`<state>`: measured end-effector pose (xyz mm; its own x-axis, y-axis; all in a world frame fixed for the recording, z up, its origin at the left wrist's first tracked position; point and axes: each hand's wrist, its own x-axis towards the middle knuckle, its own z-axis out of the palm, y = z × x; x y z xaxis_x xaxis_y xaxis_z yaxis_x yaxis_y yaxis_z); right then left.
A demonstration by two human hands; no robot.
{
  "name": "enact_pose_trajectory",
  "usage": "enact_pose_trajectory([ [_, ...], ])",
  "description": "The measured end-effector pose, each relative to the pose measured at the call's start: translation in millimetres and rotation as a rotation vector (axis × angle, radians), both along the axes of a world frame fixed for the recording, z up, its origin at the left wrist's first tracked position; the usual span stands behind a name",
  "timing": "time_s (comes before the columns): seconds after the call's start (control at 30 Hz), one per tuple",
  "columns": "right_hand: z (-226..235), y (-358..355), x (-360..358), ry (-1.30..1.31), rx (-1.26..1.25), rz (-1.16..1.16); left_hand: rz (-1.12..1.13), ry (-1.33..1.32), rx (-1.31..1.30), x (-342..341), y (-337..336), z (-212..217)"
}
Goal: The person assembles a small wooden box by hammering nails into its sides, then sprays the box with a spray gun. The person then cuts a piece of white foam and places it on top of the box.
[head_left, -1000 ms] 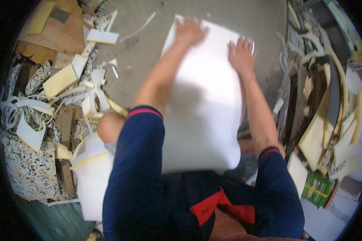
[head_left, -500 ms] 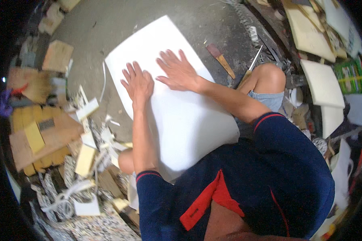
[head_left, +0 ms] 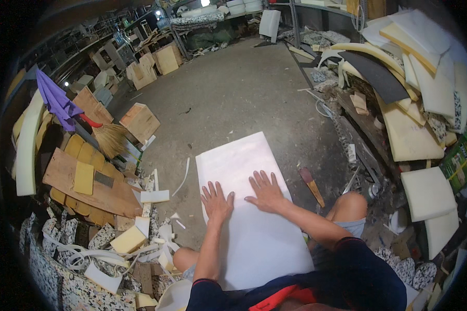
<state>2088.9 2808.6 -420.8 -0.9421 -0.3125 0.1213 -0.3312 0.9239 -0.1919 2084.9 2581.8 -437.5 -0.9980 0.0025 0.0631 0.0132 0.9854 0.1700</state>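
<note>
A large white foam sheet (head_left: 238,166) lies flat on the grey concrete floor between my knees. My left hand (head_left: 216,201) rests palm down on it with the fingers spread. My right hand (head_left: 266,191) presses flat on the sheet just to the right, fingers apart too. Neither hand holds anything. My knees (head_left: 350,205) frame the sheet's near end, and my dark blue sleeves come in from the lower edge.
A wooden-handled knife (head_left: 312,185) lies on the floor right of the sheet. Foam offcuts and white strips (head_left: 145,228) litter the left. A broom (head_left: 106,137) and wooden boards (head_left: 91,181) stand left. Stacked foam slabs (head_left: 410,129) fill the right.
The view has swung up, showing much more of the workshop floor ahead. Both hands stay flat on the white sheet, close together, now lower on it.
</note>
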Motion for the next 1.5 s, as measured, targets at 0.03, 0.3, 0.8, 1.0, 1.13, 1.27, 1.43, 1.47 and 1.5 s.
enact_pose_trajectory([
  [0.03, -6.7, -7.8, -11.9, -0.039, 0.011, 0.073, -0.033, 0.071, 0.016, -0.8, 1.3, 0.6],
  [0.3, 2.9, 13.7, -201.7, -0.089, -0.044, -0.155, -0.011, -0.016, -0.009, -6.5, 6.9, 10.8],
  [0.8, -64.2, 88.9, 25.8, -0.045, -0.436, -0.336, 0.285, 0.045, 0.296, -67.0, -82.3, -6.3],
  [1.0, -113.2, 116.3, -13.4, -0.558, -1.318, -0.827, 0.697, -0.511, 1.459, -30.0, -177.2, -103.4],
  [1.13, -137.8, 93.8, -64.7, -0.845, -1.493, -0.487, 0.507, -0.662, 1.476, -19.9, -149.2, -159.0],
  [1.27, -141.1, 82.1, -70.0, -0.893, -1.610, -0.416, 0.467, -0.573, 1.538, -13.2, -126.0, -158.2],
  [1.43, -122.1, 74.4, -82.4, -0.818, -1.663, -0.400, 0.480, -0.451, 1.655, -17.2, -104.6, -134.1],
  [1.47, -115.5, 72.1, -88.4, -0.805, -1.670, -0.391, 0.471, -0.422, 1.669, -23.3, -101.3, -128.8],
  [1.5, -107.1, 71.1, -96.1, -0.786, -1.673, -0.382, 0.465, -0.393, 1.681, -30.4, -99.1, -122.3],
])
